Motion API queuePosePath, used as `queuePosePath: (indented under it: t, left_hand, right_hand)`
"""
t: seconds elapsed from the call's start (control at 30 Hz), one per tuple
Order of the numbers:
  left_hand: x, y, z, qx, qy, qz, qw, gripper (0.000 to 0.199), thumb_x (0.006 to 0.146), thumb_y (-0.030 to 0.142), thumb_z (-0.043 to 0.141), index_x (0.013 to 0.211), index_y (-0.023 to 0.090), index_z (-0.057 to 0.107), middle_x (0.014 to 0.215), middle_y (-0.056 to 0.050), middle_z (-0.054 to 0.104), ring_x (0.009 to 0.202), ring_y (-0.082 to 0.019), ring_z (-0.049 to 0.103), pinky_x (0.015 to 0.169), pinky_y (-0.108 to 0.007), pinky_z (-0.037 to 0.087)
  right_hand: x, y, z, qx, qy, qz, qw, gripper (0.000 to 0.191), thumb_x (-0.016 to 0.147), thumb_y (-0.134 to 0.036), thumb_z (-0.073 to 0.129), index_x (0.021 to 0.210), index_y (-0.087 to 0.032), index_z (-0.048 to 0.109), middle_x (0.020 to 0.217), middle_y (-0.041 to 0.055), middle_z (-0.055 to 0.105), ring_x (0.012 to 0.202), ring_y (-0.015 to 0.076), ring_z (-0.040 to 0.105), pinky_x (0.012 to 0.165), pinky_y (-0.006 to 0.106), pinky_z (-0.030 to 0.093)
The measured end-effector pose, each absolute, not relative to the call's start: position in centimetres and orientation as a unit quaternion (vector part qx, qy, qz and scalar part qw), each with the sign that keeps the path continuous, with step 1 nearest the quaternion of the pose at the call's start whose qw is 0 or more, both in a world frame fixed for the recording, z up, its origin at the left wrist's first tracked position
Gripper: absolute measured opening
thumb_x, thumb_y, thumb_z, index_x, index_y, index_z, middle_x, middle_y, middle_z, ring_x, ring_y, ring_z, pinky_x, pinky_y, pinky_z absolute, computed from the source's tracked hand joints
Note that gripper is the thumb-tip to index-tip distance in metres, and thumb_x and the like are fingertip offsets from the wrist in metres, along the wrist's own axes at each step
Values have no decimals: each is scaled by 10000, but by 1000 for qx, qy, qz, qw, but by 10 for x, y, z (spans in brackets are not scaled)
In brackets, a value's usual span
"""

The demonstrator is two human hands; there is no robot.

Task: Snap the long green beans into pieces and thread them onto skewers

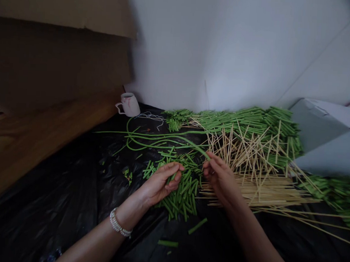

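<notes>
Between the thumb and fingers of my right hand (218, 172) is the end of a long green stalk (189, 141) that looks like a garlic scape. It curves away to the left, where several more long stalks (136, 146) lie looped. My left hand (168, 177) is closed with its fingertips pinched, above a pile of short cut green pieces (185, 196); what it holds, if anything, I cannot make out. Thin wooden skewers (265, 190) lie beside and beyond my right hand, some crossing at angles. Behind them are stacked rows of green pieces (237, 120).
Black plastic sheeting (71, 211) covers the surface. A white mug (130, 104) stands at the back left, near white string (150, 116). A cardboard box (58, 58) rises on the left. An open white box (330, 135) and more green pieces (338, 194) are at the right.
</notes>
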State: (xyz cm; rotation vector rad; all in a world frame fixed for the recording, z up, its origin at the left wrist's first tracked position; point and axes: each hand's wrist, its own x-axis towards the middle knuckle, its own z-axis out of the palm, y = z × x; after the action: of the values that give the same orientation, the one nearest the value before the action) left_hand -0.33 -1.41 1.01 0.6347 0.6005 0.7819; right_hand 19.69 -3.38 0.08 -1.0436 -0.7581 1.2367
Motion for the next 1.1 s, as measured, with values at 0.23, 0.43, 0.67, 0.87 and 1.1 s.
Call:
queuePosePath:
  t: [0.23,0.43,0.67,0.87,1.1]
  left_hand:
    - [-3,-15,12,328,308,365,815,167,825,277,686,852,126,621,608,49,473,397,1,297,369,-127,178]
    - [-6,-14,11,335,303,355,818,161,843,285,661,868,131,621,600,51,457,396,-1,287,374,-139,140]
    - [-5,-15,11,362,312,351,805,189,868,316,644,923,137,623,625,51,468,395,3,275,384,-157,115]
    - [-3,-18,16,414,332,312,788,320,827,426,685,911,120,641,632,41,496,409,1,265,405,-189,94]
    - [-3,-20,14,457,356,276,767,332,783,442,722,897,140,644,628,37,529,447,-24,278,433,-208,115]
  right_hand:
    - [188,-51,13,-309,-362,778,409,307,812,-347,708,1072,-190,668,697,-19,650,580,93,587,572,210,468]
    - [190,-45,19,-390,-363,539,653,203,756,-287,768,946,-238,713,882,9,708,779,130,661,723,267,531]
    - [187,-39,11,-411,-314,514,684,175,696,-320,819,823,-235,735,855,3,700,751,128,641,674,252,528]
    - [167,-51,4,-396,-428,558,591,130,738,-312,797,833,-237,749,835,9,716,810,155,633,781,289,489]
    - [170,-51,8,-437,-440,520,587,125,716,-326,802,783,-237,746,766,-13,690,745,143,596,723,274,467]
